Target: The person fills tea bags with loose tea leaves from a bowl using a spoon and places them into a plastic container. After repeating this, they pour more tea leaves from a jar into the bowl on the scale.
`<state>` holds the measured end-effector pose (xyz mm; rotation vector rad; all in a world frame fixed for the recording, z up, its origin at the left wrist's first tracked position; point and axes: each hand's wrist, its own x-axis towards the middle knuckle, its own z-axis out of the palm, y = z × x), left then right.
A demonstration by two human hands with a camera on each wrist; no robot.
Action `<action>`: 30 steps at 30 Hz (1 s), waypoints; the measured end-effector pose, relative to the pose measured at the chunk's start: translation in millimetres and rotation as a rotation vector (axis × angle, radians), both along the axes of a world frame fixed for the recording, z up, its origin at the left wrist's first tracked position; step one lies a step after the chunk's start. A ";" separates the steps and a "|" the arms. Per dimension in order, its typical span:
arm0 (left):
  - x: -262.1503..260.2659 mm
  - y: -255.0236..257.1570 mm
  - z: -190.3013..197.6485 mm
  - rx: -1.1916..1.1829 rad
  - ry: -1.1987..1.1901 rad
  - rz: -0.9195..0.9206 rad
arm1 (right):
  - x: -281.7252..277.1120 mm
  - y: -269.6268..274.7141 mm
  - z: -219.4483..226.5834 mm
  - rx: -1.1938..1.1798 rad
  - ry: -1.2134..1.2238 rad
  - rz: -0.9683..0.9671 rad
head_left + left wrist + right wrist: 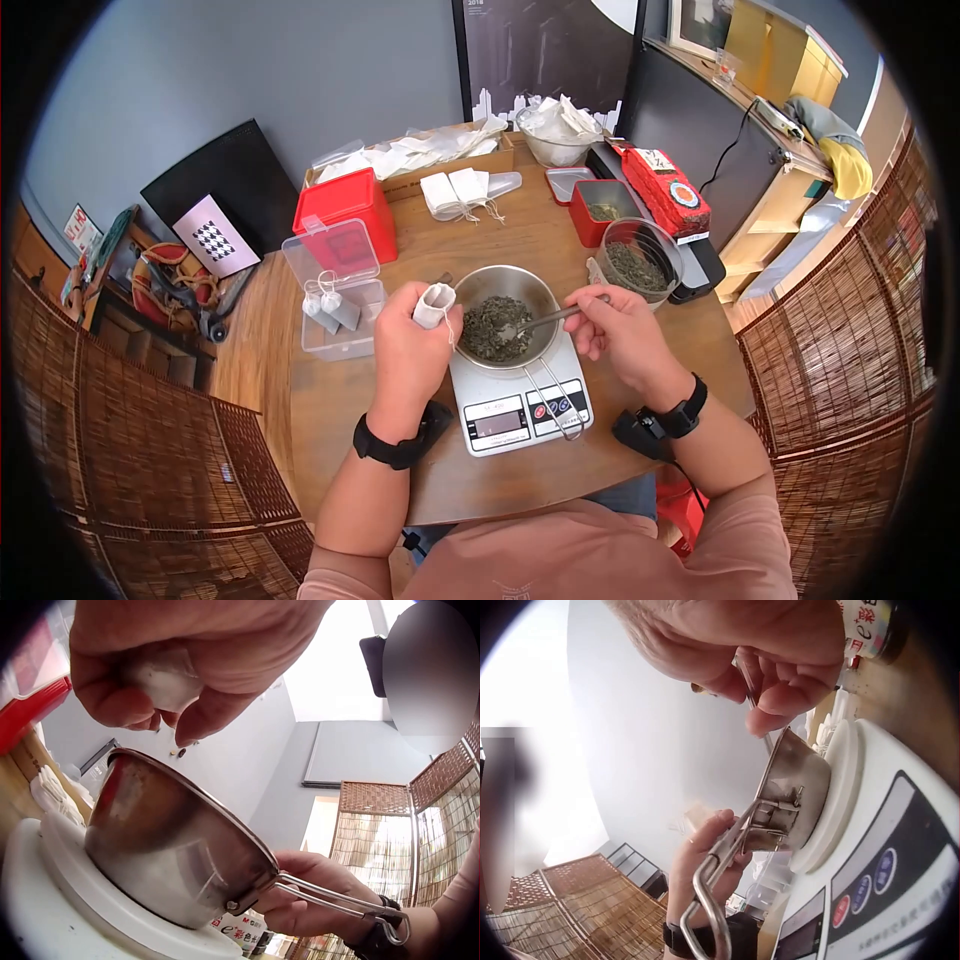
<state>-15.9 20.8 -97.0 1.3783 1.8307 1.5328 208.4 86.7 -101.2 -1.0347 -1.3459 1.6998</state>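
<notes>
My left hand [403,345] grips a small white drawstring tea bag [433,308], its mouth open upward and its string hanging down, beside the left rim of a steel bowl [541,288]. Dried green leaves [490,330] lie inside the bowl. From the right, my right hand [632,338] pinches the handle of a metal spoon [560,315] whose head is in the leaves. The bowl, with a folding wire handle [337,900] toward the front, sits on a white kitchen scale [470,388]. In the left wrist view, my fingers wrap the bag above the bowl.
A clear box [330,345] with filled bags stands at left, a red box [345,215] behind it. White bags [455,190] lie at the back. On the right are a clear tub of leaves [640,265], a red container [590,228] and a red packet [670,190].
</notes>
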 end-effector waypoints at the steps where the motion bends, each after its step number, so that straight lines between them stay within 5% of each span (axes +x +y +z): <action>1: 0.3 -0.2 1.3 0.009 0.007 -0.003 | 1.4 0.8 0.2 -0.028 0.048 -0.010; 18: 10.7 3.3 -0.9 0.005 -0.003 -0.029 | 25.9 19.6 40.4 -0.007 0.365 -0.030; 30: 22.4 7.3 4.4 0.113 0.187 0.070 | 6.9 14.3 82.9 0.078 0.285 0.038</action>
